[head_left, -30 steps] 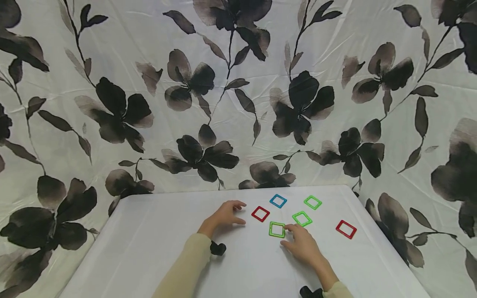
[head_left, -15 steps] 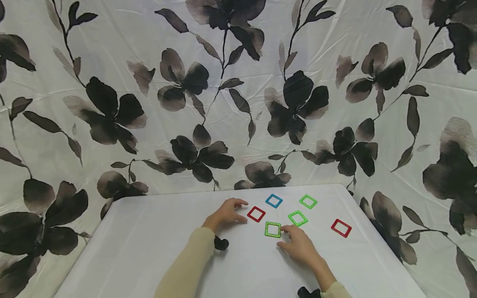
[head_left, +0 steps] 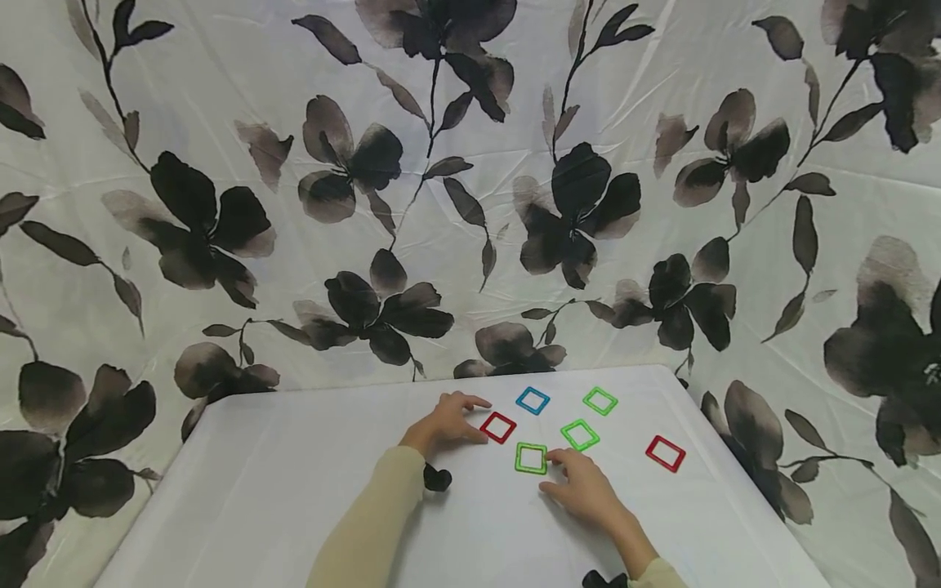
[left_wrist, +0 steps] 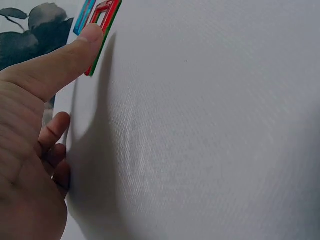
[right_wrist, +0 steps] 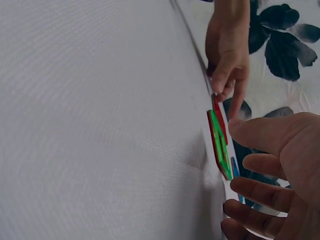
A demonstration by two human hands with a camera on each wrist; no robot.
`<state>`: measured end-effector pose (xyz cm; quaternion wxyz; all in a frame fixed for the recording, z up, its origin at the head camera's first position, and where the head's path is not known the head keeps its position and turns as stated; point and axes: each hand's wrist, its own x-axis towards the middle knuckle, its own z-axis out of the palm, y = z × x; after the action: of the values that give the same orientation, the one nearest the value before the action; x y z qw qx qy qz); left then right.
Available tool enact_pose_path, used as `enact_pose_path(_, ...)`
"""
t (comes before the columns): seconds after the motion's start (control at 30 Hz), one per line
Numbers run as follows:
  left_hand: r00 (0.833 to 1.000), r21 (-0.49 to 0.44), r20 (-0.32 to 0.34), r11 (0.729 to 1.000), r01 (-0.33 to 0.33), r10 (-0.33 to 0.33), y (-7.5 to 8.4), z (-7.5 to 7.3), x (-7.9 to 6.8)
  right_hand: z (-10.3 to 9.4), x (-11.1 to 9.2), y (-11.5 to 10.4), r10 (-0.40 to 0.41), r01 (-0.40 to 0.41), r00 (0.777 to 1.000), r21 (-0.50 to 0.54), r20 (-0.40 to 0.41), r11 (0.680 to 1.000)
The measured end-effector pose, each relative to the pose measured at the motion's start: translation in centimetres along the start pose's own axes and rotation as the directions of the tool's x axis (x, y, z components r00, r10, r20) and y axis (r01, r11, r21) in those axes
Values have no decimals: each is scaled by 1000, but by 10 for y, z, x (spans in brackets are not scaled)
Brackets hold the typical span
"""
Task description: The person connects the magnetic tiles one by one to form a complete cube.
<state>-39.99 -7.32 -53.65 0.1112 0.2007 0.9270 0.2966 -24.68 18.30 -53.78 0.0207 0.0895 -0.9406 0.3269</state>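
Note:
My left hand (head_left: 444,420), fingers slightly bent, is at the left side of a red square frame (head_left: 509,435). Its thumb lies at that frame's left corner; in the left wrist view the thumb (left_wrist: 65,65) overlaps the frame (left_wrist: 111,20), which has a green edge. Contact is hard to tell. My right hand (head_left: 584,483) has its index fingertip at the right edge of the nearest green square frame (head_left: 530,471), thumb spread apart below. In the right wrist view this frame (right_wrist: 218,140) shows a red side under the green.
A blue square frame (head_left: 539,393) lies behind the red one. Two more green frames (head_left: 590,429) and another red frame (head_left: 671,443) lie flat to the right on the white table (head_left: 294,457). A flowered cloth (head_left: 412,204) hangs behind.
The head view has turned slightly, so the scene slides left. My left hand has come closer to the red frame. The right hand stays by the green frame.

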Motion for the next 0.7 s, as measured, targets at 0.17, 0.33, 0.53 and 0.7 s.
enact_pose_path(0.17,1000,77,12,997,-18,17,8,2,2,1,0,1,-2,2,1000,-17,-22,1000)
enact_pose_path(0.33,999,139,43,990,1,-7,11,5,5,1,1,1,1,-2,1000,-28,-31,1000)
enact_pose_path(0.53,998,176,54,984,20,-30,9,3,5,2,3,-3,3,-3,1000,-15,-26,1000)
enact_pose_path(0.7,1000,144,22,990,4,-7,6,4,4,2,2,-5,-9,9,999,-9,-40,1000)
